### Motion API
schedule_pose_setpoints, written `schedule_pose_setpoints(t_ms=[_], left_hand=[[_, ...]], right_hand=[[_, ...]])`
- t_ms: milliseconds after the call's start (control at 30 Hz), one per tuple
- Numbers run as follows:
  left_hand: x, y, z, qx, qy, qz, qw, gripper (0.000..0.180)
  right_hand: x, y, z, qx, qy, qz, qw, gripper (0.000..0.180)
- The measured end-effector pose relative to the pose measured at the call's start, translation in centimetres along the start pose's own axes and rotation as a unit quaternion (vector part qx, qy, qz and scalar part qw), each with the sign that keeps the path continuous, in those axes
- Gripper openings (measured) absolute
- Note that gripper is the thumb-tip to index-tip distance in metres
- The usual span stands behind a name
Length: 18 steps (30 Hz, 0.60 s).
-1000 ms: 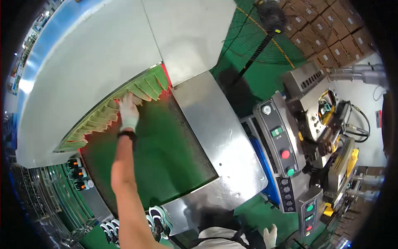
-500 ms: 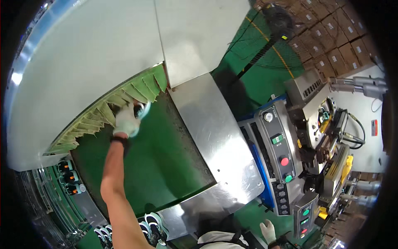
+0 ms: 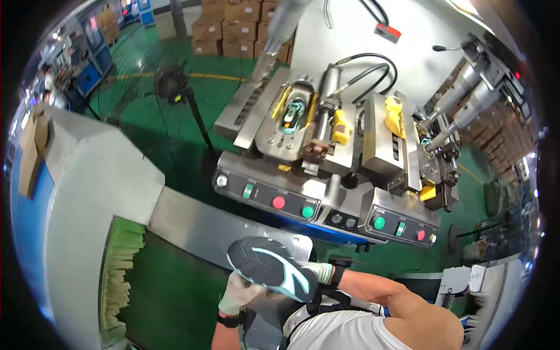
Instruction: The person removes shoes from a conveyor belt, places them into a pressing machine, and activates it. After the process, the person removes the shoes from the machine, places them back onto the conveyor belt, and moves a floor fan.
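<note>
A shoe (image 3: 265,261) is held up between my two white-gloved hands, its black sole with pale blue and white patterning turned toward me. My left hand (image 3: 238,293) closes on its lower-left edge. At its right end my right hand (image 3: 318,272) grips it, partly covered by the sole. Past the shoe stands a two-station press machine (image 3: 344,169). Another shoe (image 3: 293,114), black and pale blue with an orange spot, sits in the left station.
Control panels (image 3: 265,192) with red and green buttons face me. To the left is a white tunnel housing (image 3: 87,192) with a green strip curtain (image 3: 121,274) above a green conveyor belt (image 3: 169,291). A metal ledge (image 3: 198,224) borders it. Beyond are a floor fan (image 3: 172,84) and stacked cartons (image 3: 233,29).
The view has swung right from the tunnel to the press. My left hand has left the strip curtain with a shoe. My right hand, earlier empty at the lower right, now grips the shoe too.
</note>
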<state>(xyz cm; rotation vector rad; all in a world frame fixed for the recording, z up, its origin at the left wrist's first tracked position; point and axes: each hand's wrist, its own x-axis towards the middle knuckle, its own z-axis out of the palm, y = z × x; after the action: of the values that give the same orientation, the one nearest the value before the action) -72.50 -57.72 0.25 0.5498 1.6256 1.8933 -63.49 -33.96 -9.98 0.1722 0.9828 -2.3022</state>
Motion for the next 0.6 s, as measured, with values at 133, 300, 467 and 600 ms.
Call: schedule_pose_setpoints(t_ms=[133,300,467,600], left_hand=[[12.2,5.2,2.7,0.243,-0.165,0.212,0.932,0.051],[31.7,9.4,7.8,0.231,-0.101,0.092,0.963,0.050],[49.5,4.7,6.8,0.490,-0.009,0.144,0.860,0.065],[57.0,-0.8,6.9,0.610,0.026,0.034,0.791,0.074]], right_hand=[[-4.0,-8.1,0.6,0.112,0.054,-0.132,0.983,0.048],[-13.2,-17.0,-1.4,0.208,0.142,-0.200,0.947,0.056],[-20.8,-16.6,-3.6,0.191,0.221,-0.283,0.913,0.089],[-24.7,-12.5,-5.4,0.186,0.183,-0.266,0.928,0.096]])
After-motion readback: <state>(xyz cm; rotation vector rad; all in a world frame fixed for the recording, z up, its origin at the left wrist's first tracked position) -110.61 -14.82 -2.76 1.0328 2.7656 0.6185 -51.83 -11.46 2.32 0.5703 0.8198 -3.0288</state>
